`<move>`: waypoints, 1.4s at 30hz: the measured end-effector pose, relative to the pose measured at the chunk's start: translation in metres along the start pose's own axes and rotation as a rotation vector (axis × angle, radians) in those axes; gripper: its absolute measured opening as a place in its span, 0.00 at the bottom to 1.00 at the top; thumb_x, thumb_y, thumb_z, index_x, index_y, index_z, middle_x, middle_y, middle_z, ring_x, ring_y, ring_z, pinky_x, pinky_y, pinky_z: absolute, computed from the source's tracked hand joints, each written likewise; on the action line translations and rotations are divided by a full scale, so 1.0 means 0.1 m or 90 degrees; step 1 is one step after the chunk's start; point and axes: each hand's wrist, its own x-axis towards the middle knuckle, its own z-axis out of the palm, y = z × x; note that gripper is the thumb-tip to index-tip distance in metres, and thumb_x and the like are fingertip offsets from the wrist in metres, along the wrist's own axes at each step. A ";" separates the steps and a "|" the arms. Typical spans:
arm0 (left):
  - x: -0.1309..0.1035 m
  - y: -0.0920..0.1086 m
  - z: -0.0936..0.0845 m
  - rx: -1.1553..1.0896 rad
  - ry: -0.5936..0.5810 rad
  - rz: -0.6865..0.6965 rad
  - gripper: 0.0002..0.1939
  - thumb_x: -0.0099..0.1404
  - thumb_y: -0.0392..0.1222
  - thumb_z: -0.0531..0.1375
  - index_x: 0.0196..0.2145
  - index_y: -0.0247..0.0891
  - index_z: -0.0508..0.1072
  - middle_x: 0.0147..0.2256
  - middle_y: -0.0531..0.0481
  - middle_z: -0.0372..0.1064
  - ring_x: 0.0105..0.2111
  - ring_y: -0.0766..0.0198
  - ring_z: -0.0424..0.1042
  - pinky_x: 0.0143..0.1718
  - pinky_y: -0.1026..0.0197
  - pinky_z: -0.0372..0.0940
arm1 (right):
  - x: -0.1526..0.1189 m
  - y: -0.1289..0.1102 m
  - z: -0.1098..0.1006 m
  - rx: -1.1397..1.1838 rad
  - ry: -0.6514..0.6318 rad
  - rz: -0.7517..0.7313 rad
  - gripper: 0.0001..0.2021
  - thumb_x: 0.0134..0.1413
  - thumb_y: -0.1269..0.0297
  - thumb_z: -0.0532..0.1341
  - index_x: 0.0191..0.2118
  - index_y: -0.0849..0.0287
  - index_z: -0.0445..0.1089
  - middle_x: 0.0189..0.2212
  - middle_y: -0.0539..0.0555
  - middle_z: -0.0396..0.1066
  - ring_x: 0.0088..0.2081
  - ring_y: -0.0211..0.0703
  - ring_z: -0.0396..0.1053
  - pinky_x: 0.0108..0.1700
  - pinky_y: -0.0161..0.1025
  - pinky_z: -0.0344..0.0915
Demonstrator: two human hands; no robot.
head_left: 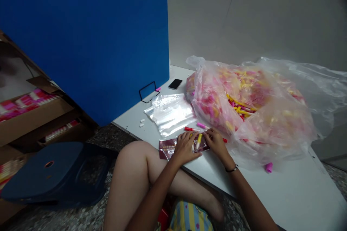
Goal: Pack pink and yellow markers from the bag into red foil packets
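Note:
Near the table's front edge lies a dark red card in a clear plastic sleeve (166,148). My left hand (186,148) rests over its middle with the fingers bent, covering much of it. A yellow and white marker (199,140) sits between my two hands, on the sleeve. My right hand (217,142) touches the sleeve's right part with thumb and fingertips close together by the marker. What the fingertips grip is too small to tell. Just beyond the hands are a red marker (189,129) and a pink marker (201,125).
A big clear bag of colourful markers (217,108) covers the table's back right. Clear plastic sleeves (173,113), a phone (175,84) and a black wire stand (140,94) lie farther left. A pink cap (268,167) is at right; a blue stool (62,166) stands left.

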 end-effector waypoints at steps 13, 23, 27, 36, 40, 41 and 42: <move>0.01 -0.01 0.02 -0.012 0.009 0.002 0.47 0.47 0.49 0.69 0.61 0.44 0.54 0.59 0.44 0.58 0.57 0.48 0.57 0.58 0.47 0.50 | -0.07 -0.16 0.14 0.340 -0.098 0.148 0.27 0.53 0.56 0.61 0.57 0.56 0.54 0.38 0.54 0.73 0.37 0.44 0.73 0.39 0.42 0.71; 0.01 -0.02 -0.01 -0.055 0.023 -0.012 0.40 0.52 0.47 0.66 0.60 0.41 0.56 0.58 0.43 0.59 0.57 0.49 0.58 0.57 0.45 0.52 | -0.07 -0.14 0.10 0.428 -0.163 0.176 0.28 0.49 0.57 0.63 0.55 0.54 0.55 0.43 0.58 0.74 0.38 0.45 0.74 0.35 0.40 0.71; 0.06 -0.06 -0.08 -0.186 0.041 -0.077 0.21 0.63 0.43 0.54 0.54 0.40 0.64 0.53 0.45 0.66 0.53 0.54 0.64 0.56 0.49 0.56 | -0.08 -0.05 0.23 0.435 -0.144 0.163 0.32 0.48 0.57 0.64 0.58 0.54 0.52 0.42 0.57 0.74 0.39 0.47 0.74 0.37 0.42 0.71; 0.25 -0.20 -0.16 -0.408 0.047 -0.231 0.08 0.56 0.40 0.58 0.25 0.33 0.73 0.25 0.50 0.70 0.26 0.64 0.68 0.31 0.63 0.62 | -0.15 -0.16 0.36 0.349 -0.085 0.086 0.18 0.57 0.61 0.56 0.52 0.56 0.56 0.38 0.55 0.76 0.39 0.45 0.74 0.44 0.44 0.69; 0.25 -0.20 -0.14 -0.493 0.038 -0.240 0.06 0.54 0.39 0.58 0.24 0.33 0.71 0.23 0.51 0.68 0.24 0.66 0.67 0.27 0.66 0.61 | -0.17 -0.26 0.32 0.283 -0.032 0.039 0.09 0.59 0.62 0.55 0.43 0.56 0.57 0.32 0.52 0.75 0.34 0.42 0.74 0.37 0.39 0.70; 0.24 -0.19 -0.13 -0.507 0.046 -0.243 0.06 0.53 0.39 0.58 0.24 0.33 0.71 0.23 0.51 0.67 0.24 0.67 0.67 0.27 0.66 0.61 | -0.17 -0.28 0.31 0.247 -0.010 0.016 0.07 0.59 0.63 0.55 0.42 0.56 0.58 0.32 0.52 0.74 0.33 0.42 0.74 0.36 0.39 0.70; 0.23 -0.18 -0.11 -0.515 0.056 -0.246 0.06 0.53 0.38 0.58 0.24 0.33 0.70 0.23 0.51 0.67 0.24 0.67 0.66 0.27 0.66 0.60 | -0.16 -0.30 0.29 0.206 0.018 -0.009 0.06 0.59 0.64 0.55 0.41 0.56 0.59 0.31 0.52 0.73 0.32 0.41 0.73 0.35 0.38 0.70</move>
